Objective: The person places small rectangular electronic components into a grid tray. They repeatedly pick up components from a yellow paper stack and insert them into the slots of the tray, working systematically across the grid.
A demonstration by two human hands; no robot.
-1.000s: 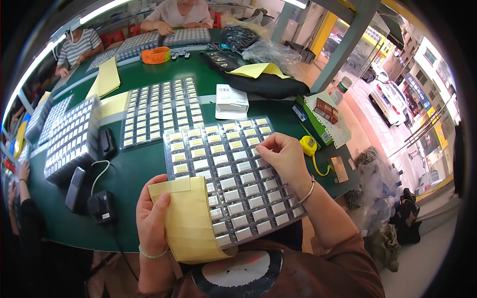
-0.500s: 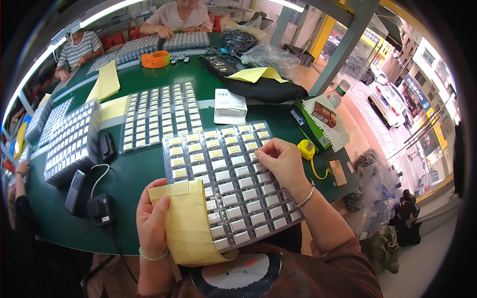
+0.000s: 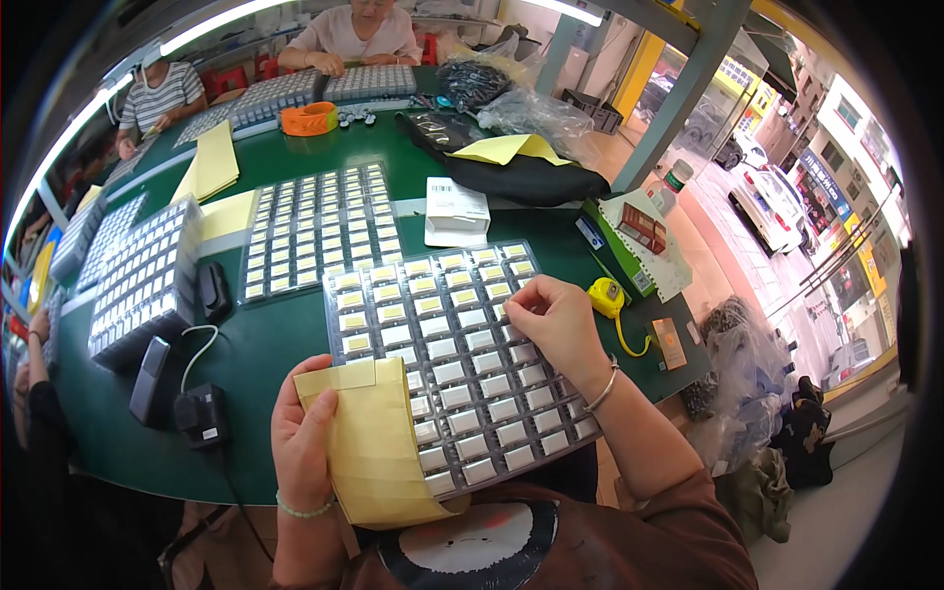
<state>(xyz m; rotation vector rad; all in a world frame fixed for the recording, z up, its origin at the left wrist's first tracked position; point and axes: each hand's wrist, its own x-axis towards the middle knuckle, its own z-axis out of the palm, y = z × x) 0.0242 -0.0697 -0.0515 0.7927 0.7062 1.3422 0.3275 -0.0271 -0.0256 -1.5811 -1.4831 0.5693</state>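
Note:
A clear plastic tray (image 3: 462,370) tilts toward me at the table's front edge. White rectangular pieces fill its pockets, and those in the far rows carry yellow tops. My left hand (image 3: 307,433) grips a curled yellow paper sheet (image 3: 379,442), thumb on top, over the tray's left side. Whether its hidden fingers also hold the tray, I cannot tell. At the tray's upper right, my right hand (image 3: 556,320) is closed in a pinch over a piece in the right-hand columns. Anything between those fingertips is hidden.
Beyond lies a second filled tray (image 3: 320,231); stacked trays (image 3: 147,280) stand left, by a black adapter (image 3: 202,415). A white box (image 3: 456,211) sits ahead. Right are a yellow tape measure (image 3: 607,294) and a bottle (image 3: 673,182). Co-workers (image 3: 354,39) sit across the table.
My right hand stays pinched at nearly the same spot on the tray, with only a slight shift. My left hand keeps its hold on the yellow sheet.

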